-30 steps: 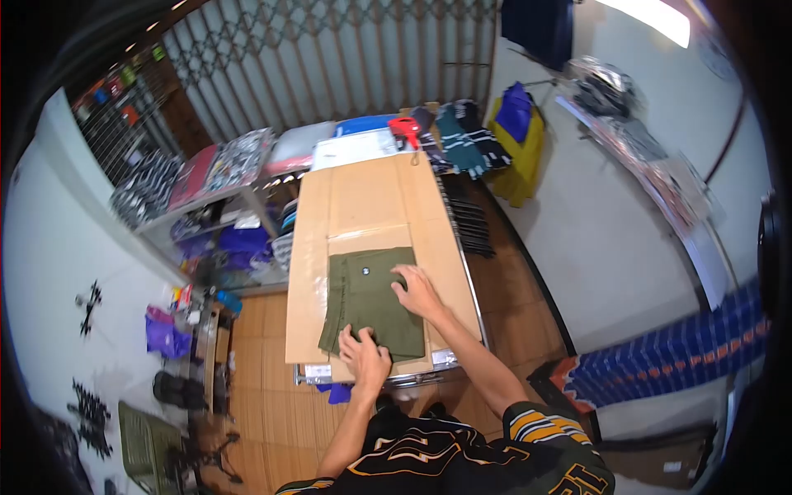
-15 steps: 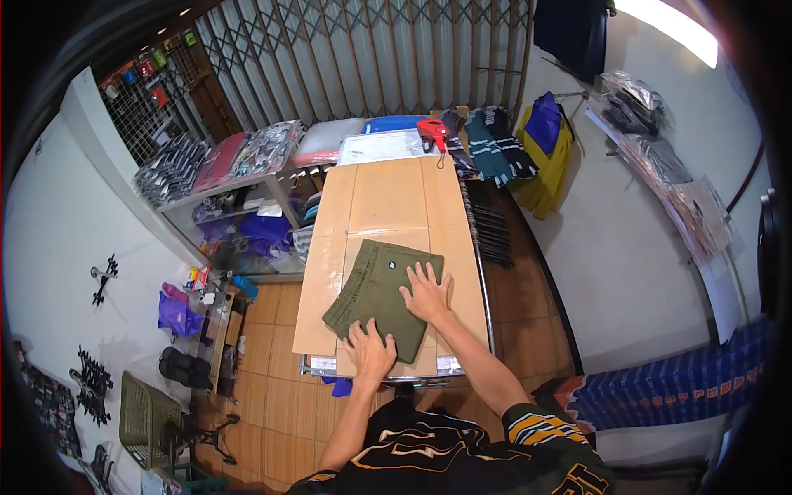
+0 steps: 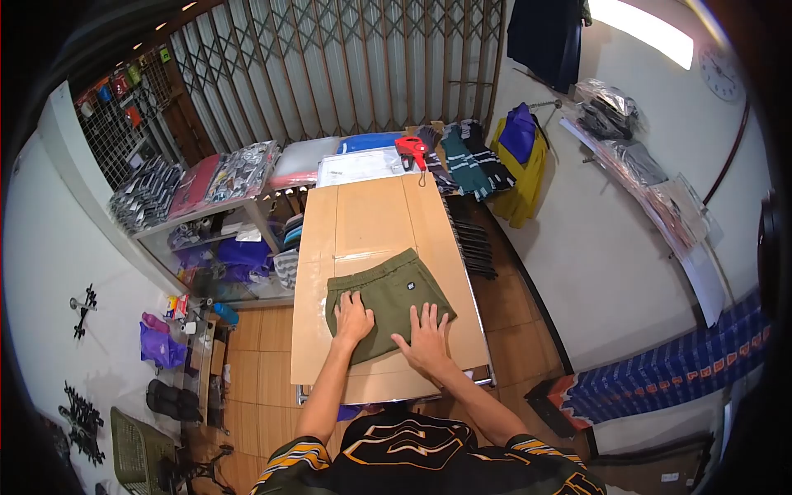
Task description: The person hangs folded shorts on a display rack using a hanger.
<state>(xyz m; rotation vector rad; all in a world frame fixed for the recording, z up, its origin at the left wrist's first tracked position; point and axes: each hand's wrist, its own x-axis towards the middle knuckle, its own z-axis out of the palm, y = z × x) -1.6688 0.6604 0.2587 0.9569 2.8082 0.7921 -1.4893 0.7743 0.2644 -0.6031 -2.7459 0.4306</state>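
Olive-green shorts [image 3: 386,305] lie folded on the cardboard-topped table, with the gathered waistband toward the far side and a small round dark-and-white badge [image 3: 411,285] on the right part. On the left side of the cloth, just below the waistband, my left hand [image 3: 353,320] rests with its fingers stretched out. My right hand [image 3: 426,340] is spread flat over the lower right part of the shorts, thumb apart from the fingers. Neither hand grips the cloth. The underside of the shorts is hidden.
The brown cardboard tabletop [image 3: 371,216] extends forward to a red tag gun-like tool [image 3: 411,151] and a white sheet [image 3: 357,167]. Plastic-wrapped clothes [image 3: 242,171] are stacked on a glass cabinet at left. Folded dark garments [image 3: 474,161] lie at the back right.
The shorts have turned clockwise, so the waistband moved from the left side to the far side. My left hand has moved forward, while my right hand has come nearer to me.
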